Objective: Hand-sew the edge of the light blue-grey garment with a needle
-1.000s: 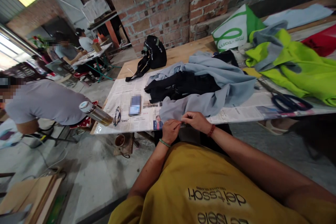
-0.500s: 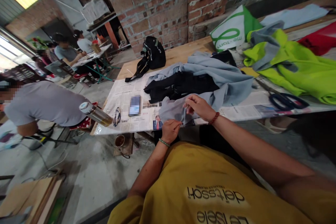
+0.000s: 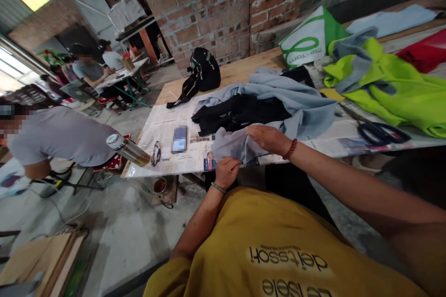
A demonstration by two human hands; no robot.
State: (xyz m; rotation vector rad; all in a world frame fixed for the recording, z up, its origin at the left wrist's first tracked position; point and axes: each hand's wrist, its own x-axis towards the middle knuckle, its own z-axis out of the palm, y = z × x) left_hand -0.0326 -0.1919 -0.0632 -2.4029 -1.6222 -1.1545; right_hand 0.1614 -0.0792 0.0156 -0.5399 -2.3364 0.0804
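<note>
Thin grey fabric point(image 3: 225, 145) lies over the near edge of the table, in front of me. My left hand point(image 3: 226, 171) is closed, its thumb and fingers pinching the near edge of this cloth. To the right and slightly farther away, my right hand point(image 3: 267, 139) is above the fabric with its fingers bent together. Whatever lies between the right fingertips is too small or hidden to make out. Just behind the hands are a black garment point(image 3: 240, 112) and a larger grey-blue garment point(image 3: 296, 97), loosely heaped.
Newspaper under clear plastic covers the table point(image 3: 160, 125). On it are a phone point(image 3: 179, 139), glasses point(image 3: 156, 153), a bottle point(image 3: 127, 149) and a black bag point(image 3: 205, 70). Scissors point(image 3: 379, 132) and a lime garment point(image 3: 390, 88) lie right. A seated person point(image 3: 66, 137) is at left.
My right hand has shifted slightly right and turned, its back now more toward me. The grey fabric beneath it looks more spread out. My left hand keeps its place.
</note>
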